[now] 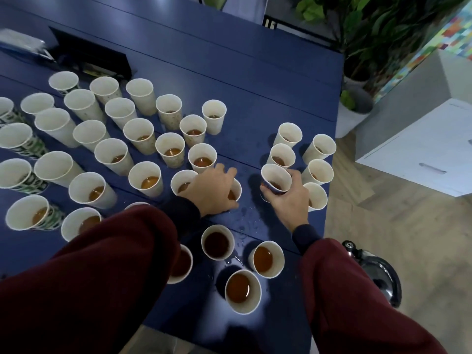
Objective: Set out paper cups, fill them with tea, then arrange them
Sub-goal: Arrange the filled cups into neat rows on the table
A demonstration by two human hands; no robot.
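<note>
Two cups gripped, wet bench [255,85]

Our right hand [288,200] clamps a tea cup [275,175], three o'clock from our left hand [214,190], curled round a neighbouring cup [237,192]. Crowded rows mean we could knock one over, spilling.

One wide-angle view, from a camera worn on the person's head, faces forward and steeply down. It sits close above the left hand [214,190] and right hand [288,200]. The blue table [255,80] with its paper cups [145,178] recedes ahead and leftward, and the floor [383,238] shows at the right.
</note>
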